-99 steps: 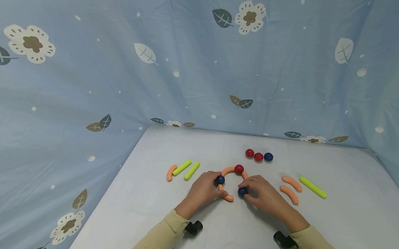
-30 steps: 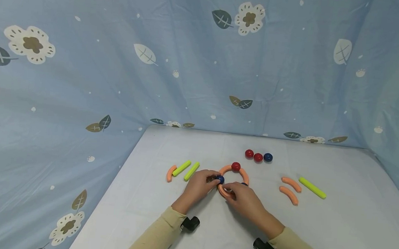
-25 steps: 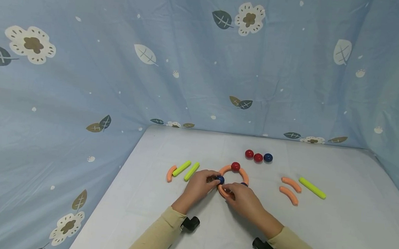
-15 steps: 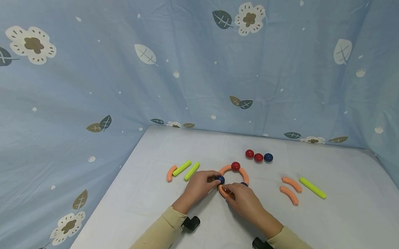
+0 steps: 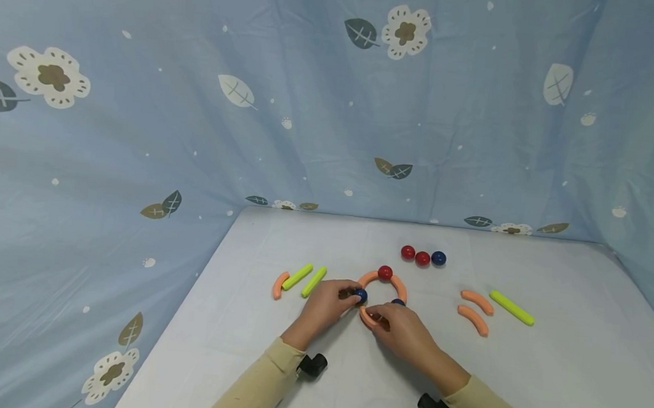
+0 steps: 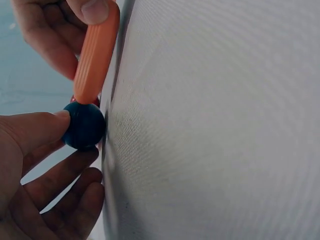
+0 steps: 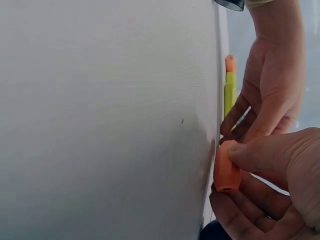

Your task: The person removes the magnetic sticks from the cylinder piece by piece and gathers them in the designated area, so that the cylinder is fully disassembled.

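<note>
My left hand (image 5: 327, 306) pinches a blue ball (image 6: 84, 126) between thumb and fingers, at the left of a ring on the table. My right hand (image 5: 406, 332) grips a curved orange stick (image 6: 97, 60), the ring's near-left piece, its end right at that ball in the left wrist view. A red ball (image 5: 385, 272) tops the ring between two more orange arcs, a left one (image 5: 367, 277) and a right one (image 5: 400, 288). Behind the right hand, a second blue ball (image 5: 398, 303) is partly hidden at the ring's right side.
Farther back sit two red balls (image 5: 415, 256) and a blue ball (image 5: 438, 258). To the left lie two yellow-green sticks (image 5: 305, 280) and an orange arc (image 5: 280, 285). On the right are two orange arcs (image 5: 475, 312) and a yellow-green stick (image 5: 512, 307). A patterned blue curtain (image 5: 323, 101) backs the white table.
Since 3.3 s ago, my right hand has left the right-hand blue ball and moved left to the near orange stick. The red ball and right arc have shifted slightly left. Over the last second, little moves.
</note>
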### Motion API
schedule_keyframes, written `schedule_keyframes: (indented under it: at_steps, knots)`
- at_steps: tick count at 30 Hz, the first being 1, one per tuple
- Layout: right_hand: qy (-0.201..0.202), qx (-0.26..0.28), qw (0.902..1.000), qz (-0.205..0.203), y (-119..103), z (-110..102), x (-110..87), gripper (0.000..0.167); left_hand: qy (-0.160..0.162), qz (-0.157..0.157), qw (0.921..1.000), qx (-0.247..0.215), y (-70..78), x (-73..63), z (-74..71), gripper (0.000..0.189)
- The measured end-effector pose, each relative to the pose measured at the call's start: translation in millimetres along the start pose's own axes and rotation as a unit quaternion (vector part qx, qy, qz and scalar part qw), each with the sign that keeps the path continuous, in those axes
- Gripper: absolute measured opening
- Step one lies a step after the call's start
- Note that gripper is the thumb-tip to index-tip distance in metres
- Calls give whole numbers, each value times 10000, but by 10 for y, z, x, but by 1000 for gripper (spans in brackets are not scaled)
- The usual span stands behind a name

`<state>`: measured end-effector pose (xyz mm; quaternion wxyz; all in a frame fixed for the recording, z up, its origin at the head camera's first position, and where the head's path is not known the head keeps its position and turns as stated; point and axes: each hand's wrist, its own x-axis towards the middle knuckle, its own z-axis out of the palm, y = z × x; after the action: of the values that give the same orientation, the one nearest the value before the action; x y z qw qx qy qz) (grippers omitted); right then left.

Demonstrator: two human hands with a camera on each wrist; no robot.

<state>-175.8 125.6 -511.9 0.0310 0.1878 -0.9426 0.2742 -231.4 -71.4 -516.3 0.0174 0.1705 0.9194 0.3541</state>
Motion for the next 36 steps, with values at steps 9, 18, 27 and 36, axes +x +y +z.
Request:
schedule_keyframes:
  at_steps: [9,18,27,36]
  knots:
    - [206,113,9992,322,114,-159,-151,22,29,-8,9999,106,6,-15,-5,27]
    - [569,-21,9976,389,310,-326,-348,27,35,-90,9999,79,13,-27,-6,27]
    - [668,79,9962,557,527,-480,-420,38,17,-55,10000,-25,-5,-18,0,26]
    - [559,-94,9926,1069,776,-529,-413,38,38,-24,9999,96,-18,-19,7,27]
